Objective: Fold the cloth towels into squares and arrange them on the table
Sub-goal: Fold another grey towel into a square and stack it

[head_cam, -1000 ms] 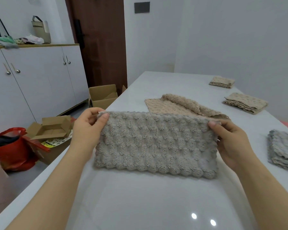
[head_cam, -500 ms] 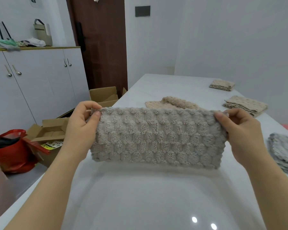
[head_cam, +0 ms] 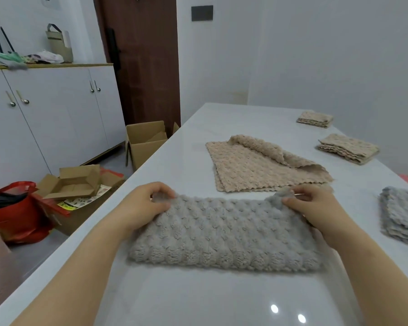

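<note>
- The grey towel [head_cam: 224, 234], folded to a strip, is laid on the table [head_cam: 174, 297] between the hands.
- Its far corners are pinched, one by the left hand [head_cam: 141, 205], one by the right hand [head_cam: 316, 208], fingers curled.
- Soft, light and floppy handling is expected; the short ends are best gripped.
- Beyond the hands an open beige towel [head_cam: 257, 168] is seen.

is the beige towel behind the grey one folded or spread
Mostly spread: the beige towel lies flat, with only its far edge flopped over.
</note>
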`<state>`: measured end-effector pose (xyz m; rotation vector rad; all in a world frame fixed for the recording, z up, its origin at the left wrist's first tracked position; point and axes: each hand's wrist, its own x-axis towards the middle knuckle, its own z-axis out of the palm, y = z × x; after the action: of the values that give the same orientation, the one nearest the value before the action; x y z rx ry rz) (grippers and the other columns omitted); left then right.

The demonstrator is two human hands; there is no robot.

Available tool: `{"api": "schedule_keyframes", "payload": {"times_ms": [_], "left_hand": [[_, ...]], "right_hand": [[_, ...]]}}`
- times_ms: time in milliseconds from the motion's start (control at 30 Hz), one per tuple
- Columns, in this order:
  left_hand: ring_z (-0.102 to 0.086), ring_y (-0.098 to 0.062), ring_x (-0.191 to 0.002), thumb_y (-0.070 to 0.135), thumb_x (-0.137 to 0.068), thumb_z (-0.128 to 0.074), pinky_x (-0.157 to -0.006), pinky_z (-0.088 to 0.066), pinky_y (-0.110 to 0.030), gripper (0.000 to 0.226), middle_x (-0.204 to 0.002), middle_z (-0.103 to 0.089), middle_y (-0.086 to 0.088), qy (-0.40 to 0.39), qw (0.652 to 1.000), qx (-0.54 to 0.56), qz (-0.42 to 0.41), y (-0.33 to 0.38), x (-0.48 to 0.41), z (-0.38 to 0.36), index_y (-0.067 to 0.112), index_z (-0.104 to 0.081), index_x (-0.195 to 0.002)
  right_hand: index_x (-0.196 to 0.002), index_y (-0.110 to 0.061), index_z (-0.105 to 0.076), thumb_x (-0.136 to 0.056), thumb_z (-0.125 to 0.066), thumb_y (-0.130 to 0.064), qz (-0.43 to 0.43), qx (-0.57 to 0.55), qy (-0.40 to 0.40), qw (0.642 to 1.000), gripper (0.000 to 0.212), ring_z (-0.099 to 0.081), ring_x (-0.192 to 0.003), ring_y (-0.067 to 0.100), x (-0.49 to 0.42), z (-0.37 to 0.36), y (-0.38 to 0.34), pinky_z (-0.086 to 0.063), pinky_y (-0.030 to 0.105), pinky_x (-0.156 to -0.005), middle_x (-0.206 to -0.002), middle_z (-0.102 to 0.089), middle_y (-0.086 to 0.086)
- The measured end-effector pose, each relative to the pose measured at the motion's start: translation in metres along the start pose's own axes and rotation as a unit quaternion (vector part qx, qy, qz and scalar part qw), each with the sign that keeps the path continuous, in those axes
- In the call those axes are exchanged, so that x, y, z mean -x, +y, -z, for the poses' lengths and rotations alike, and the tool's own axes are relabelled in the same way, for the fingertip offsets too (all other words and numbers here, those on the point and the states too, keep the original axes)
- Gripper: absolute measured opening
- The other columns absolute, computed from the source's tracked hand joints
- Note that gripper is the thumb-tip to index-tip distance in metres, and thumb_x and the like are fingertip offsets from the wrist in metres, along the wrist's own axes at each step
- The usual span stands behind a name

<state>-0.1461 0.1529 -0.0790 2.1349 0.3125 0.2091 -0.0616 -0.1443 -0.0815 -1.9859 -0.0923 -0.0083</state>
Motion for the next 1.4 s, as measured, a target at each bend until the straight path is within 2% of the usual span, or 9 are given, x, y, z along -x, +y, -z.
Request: {"api": "schedule_keyframes", "payload": {"times_ms": [200, 333, 433, 500, 667, 800, 1200, 1300, 1400], "left_hand": [[-0.048, 0.001, -0.069, 0.010, -0.084, -0.062, -0.061, -0.033, -0.009, 0.023, -0.082, -0.060, 0.015, 0.067, 0.991, -0.106, -0.048, -0.009, -0.007, -0.008, 0.031, -0.062, -0.075], [-0.048, -0.018, -0.110, 0.022, -0.091, -0.053, -0.085, -0.038, -0.023, 0.021, -0.120, -0.052, 0.000, 0.098, 0.960, -0.253, -0.076, -0.009, -0.007, -0.017, 0.026, -0.061, -0.110], [-0.022, -0.027, -0.138, 0.045, -0.092, -0.038, -0.110, -0.025, -0.039, 0.046, -0.153, -0.020, -0.005, 0.126, 0.931, -0.318, -0.127, 0.006, 0.003, -0.028, 0.029, -0.042, -0.136], [0.001, -0.020, -0.145, 0.063, -0.087, -0.021, -0.118, -0.009, -0.039, 0.064, -0.158, -0.001, 0.004, 0.038, 0.931, -0.315, -0.180, 0.019, 0.013, -0.044, 0.036, -0.023, -0.145], [0.017, -0.014, -0.144, 0.067, -0.088, -0.016, -0.117, 0.010, -0.044, 0.063, -0.157, 0.012, 0.011, -0.150, 0.884, -0.416, -0.153, 0.022, 0.028, -0.077, 0.045, 0.004, -0.144], [0.015, -0.014, -0.144, 0.067, -0.088, -0.015, -0.117, 0.010, -0.045, 0.063, -0.157, 0.009, 0.011, -0.151, 0.878, -0.432, -0.138, 0.021, 0.025, -0.080, 0.045, 0.003, -0.144], [0.014, -0.013, -0.144, 0.064, -0.090, -0.019, -0.117, 0.006, -0.046, 0.061, -0.158, 0.006, 0.012, -0.129, 0.913, -0.371, -0.112, 0.033, 0.029, -0.084, 0.044, -0.004, -0.145], [0.014, -0.013, -0.144, 0.063, -0.091, -0.017, -0.117, 0.006, -0.046, 0.062, -0.157, 0.007, 0.012, -0.122, 0.899, -0.401, -0.128, 0.032, 0.032, -0.088, 0.040, 0.000, -0.146], [0.015, -0.014, -0.144, 0.063, -0.090, -0.014, -0.116, 0.009, -0.046, 0.063, -0.157, 0.009, 0.012, -0.146, 0.884, -0.428, -0.119, 0.031, 0.032, -0.092, 0.040, 0.004, -0.146]], "right_hand": [[-0.101, -0.022, -0.060, -0.085, -0.063, -0.016, 0.033, 0.009, 0.085, 0.996, 0.017, -0.060, -0.094, 0.021, -0.002, -0.004, 0.002, -0.046, 0.032, -0.080, -0.098, -0.066, 0.005], [-0.127, -0.022, -0.048, -0.090, -0.055, -0.032, -0.010, 0.079, 0.027, 0.996, 0.039, -0.057, -0.086, 0.021, -0.001, -0.004, 0.002, -0.042, 0.032, -0.069, -0.112, -0.061, 0.006], [-0.137, -0.025, -0.035, -0.082, -0.065, -0.039, -0.042, 0.127, -0.044, 0.990, 0.064, -0.054, -0.099, 0.026, -0.001, 0.002, -0.005, -0.041, 0.032, -0.079, -0.126, -0.052, 0.010], [-0.140, -0.027, -0.030, -0.080, -0.068, -0.033, -0.038, 0.171, -0.091, 0.980, 0.071, -0.052, -0.103, 0.025, 0.001, 0.003, -0.009, -0.043, 0.032, -0.082, -0.137, -0.044, 0.009], [-0.138, -0.032, -0.031, -0.084, -0.065, -0.017, 0.016, 0.172, -0.084, 0.981, 0.065, -0.052, -0.099, 0.019, 0.003, 0.002, -0.010, -0.049, 0.038, -0.090, -0.143, -0.040, 0.003], [-0.139, -0.035, -0.027, -0.087, -0.062, -0.018, 0.025, 0.157, -0.069, 0.985, 0.065, -0.048, -0.072, 0.008, 0.003, 0.002, -0.008, -0.051, 0.035, -0.076, -0.146, -0.036, 0.003], [-0.137, -0.038, -0.031, -0.083, -0.064, -0.010, -0.010, 0.142, -0.122, 0.982, 0.070, -0.060, -0.087, 0.021, 0.005, 0.014, -0.013, -0.052, 0.039, -0.083, -0.125, -0.048, 0.004], [-0.135, -0.037, -0.035, -0.083, -0.065, -0.009, -0.014, 0.132, -0.108, 0.985, 0.067, -0.061, -0.085, 0.024, 0.004, 0.017, -0.013, -0.052, 0.041, -0.082, -0.102, -0.052, -0.002], [-0.127, -0.031, -0.044, -0.079, -0.069, -0.012, -0.020, 0.129, -0.083, 0.988, 0.056, -0.059, -0.084, 0.023, 0.003, 0.020, -0.013, -0.051, 0.037, -0.079, -0.108, -0.051, 0.005]]}}
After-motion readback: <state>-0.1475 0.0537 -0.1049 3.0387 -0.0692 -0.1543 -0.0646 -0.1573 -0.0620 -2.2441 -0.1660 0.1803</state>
